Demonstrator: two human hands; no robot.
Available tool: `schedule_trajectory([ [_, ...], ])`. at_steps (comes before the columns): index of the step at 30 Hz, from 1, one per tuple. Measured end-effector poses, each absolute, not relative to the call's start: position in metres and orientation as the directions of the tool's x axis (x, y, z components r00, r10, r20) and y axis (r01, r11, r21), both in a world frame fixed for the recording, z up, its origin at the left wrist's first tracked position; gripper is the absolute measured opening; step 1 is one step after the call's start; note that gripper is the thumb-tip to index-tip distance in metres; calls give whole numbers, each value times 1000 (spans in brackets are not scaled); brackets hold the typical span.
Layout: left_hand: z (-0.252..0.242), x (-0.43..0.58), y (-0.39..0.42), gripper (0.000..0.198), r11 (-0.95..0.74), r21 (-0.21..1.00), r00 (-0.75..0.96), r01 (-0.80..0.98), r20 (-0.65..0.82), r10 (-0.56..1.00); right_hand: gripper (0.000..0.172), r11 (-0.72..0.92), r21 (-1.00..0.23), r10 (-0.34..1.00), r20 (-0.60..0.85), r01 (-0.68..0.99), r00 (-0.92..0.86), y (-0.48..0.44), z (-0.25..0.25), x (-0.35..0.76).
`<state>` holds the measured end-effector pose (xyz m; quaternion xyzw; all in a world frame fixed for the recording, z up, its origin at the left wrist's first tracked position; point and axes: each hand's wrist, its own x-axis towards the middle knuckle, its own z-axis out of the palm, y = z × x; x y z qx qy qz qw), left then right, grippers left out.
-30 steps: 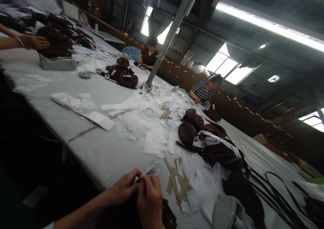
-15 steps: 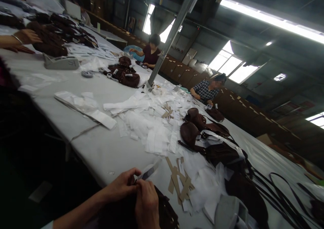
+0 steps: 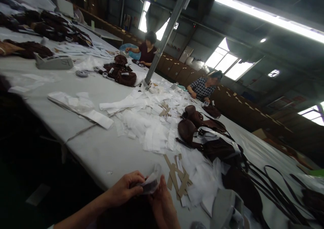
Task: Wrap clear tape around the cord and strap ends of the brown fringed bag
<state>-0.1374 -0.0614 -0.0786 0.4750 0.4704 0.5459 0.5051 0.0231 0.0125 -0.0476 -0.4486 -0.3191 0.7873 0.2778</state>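
Note:
My left hand [image 3: 126, 189] is closed in a pinch on a translucent white wrapping sheet [image 3: 150, 181], which curves round a dark piece beneath it. From the other side my right hand [image 3: 163, 202] holds the sheet's right edge, its forefinger pointing up; its thumb is mostly hidden. Below both hands lies a dark brown bag [image 3: 126, 215], hard to make out in the shadow at the table's near edge. Just right of my hands are tan card strips [image 3: 178, 178] and loose white sheets [image 3: 199, 181].
A grey tape dispenser [image 3: 226, 208] stands at the near right, beside brown bags [image 3: 217, 148] with long straps. White sheets [image 3: 154, 127] cover the table's middle around a metal post [image 3: 164, 40]. Another tape dispenser [image 3: 54, 62] sits left, near a co-worker's hand [image 3: 10, 48]. Two people work across the table.
My right hand has turned and opened out from its pinch, moving right. The sheet between my hands now bulges up and shows more. At far left, the co-worker's hand has drawn back leftward.

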Motion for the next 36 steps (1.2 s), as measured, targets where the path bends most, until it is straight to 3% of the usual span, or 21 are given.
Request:
schedule_trajectory([
  [4, -76, -140, -61, 27, -19, 982, -38, -190, 12, 999, 27, -548, -806, 798, -424, -222, -429, 17, -24, 18],
  [9, -84, -139, -62, 31, 135, 849, -33, -511, -176, 984, 32, -309, -948, 908, -270, -76, -319, 14, -20, 14],
  [14, -88, -134, -62, 37, 192, 776, -61, -601, -284, 957, 36, -125, -991, 961, -131, 43, -245, 14, -18, 19],
  [17, -88, -132, -60, 41, 183, 841, -58, -509, -245, 968, 35, -85, -993, 970, -102, 87, -220, 16, -15, 20],
  [21, -92, -132, -60, 41, 132, 966, -152, -222, -168, 974, 35, -129, -989, 976, -139, 67, -171, 17, -21, 20],
  [26, -104, -136, -69, 37, 55, 997, -151, 46, -47, 987, 35, -216, -975, 967, -208, -43, -144, 12, -28, 23],
  [29, -110, -137, -74, 37, 1, 993, -136, 117, 15, 991, 37, -211, -969, 968, -188, -131, -167, 11, -20, 24],
  [33, -113, -137, -79, 35, -39, 987, -102, 157, 56, 993, 54, -226, -931, 956, -155, -287, -249, 13, -1, 25],
  [36, -112, -136, -81, 31, -64, 983, -70, 171, 77, 995, 42, -231, -918, 946, -134, -323, -295, 16, 10, 29],
])
